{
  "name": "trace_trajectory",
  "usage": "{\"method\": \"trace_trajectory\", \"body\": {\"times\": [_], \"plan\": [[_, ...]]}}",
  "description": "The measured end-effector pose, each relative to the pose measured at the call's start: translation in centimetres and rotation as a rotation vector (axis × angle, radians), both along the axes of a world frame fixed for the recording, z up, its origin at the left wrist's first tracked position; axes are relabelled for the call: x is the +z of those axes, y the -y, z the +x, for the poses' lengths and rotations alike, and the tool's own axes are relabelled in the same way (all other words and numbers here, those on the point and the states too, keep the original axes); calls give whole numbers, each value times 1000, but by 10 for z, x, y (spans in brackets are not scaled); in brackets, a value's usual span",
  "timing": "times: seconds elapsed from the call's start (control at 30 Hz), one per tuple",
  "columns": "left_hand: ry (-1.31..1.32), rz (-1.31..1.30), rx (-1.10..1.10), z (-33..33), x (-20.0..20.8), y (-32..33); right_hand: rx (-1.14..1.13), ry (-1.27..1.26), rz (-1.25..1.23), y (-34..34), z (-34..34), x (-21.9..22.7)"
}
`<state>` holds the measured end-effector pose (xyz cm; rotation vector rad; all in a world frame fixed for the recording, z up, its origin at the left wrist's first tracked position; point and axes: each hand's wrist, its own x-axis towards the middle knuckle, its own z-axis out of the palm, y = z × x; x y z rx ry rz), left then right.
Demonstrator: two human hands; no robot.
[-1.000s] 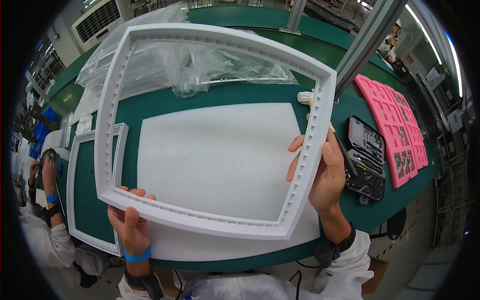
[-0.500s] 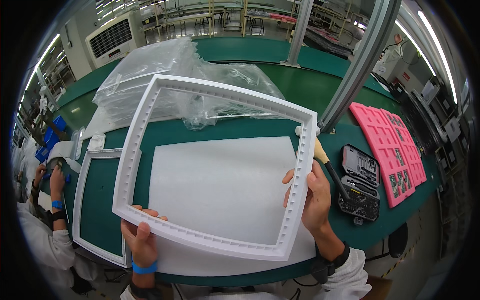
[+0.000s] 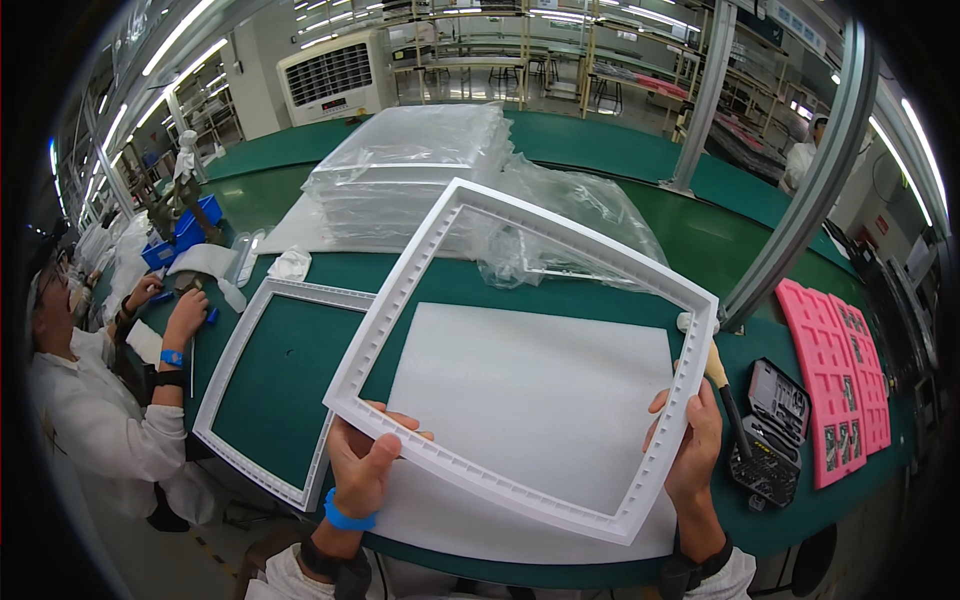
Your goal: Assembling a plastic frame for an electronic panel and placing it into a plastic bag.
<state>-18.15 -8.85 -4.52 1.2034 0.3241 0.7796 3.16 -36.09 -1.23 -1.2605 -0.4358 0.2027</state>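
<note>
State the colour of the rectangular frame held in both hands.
The rectangular, plastic-looking frame is white, clearest in the head view.

The held white frame hides the near-right corner of the second frame to its left, and strips of the foam sheet behind it. Its right side covers the hammer's middle and part of the right hand's fingers. Below it, the lower edge cuts off both sleeves. Far left of it, the thing by a co-worker's hand is too small to tell, as are the pieces in the pink tray to its right.
</note>
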Motion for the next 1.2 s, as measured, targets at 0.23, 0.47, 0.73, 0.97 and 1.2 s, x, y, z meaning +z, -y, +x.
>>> {"method": "trace_trajectory", "body": {"times": [0.23,0.47,0.73,0.97,1.2], "plan": [[11,31,-26,-2,0,-5,-19,2,-29,-5,1,-4],[-8,18,-53,1,4,-4,-37,49,-77,-3,2,-6],[22,54,-52,0,3,-7,-34,0,-76,-4,2,-4],[-121,-49,-146,-8,21,-28,-83,-17,38,16,19,6],[-480,23,-383,-24,25,-34,-16,-104,262,21,21,7]]}}
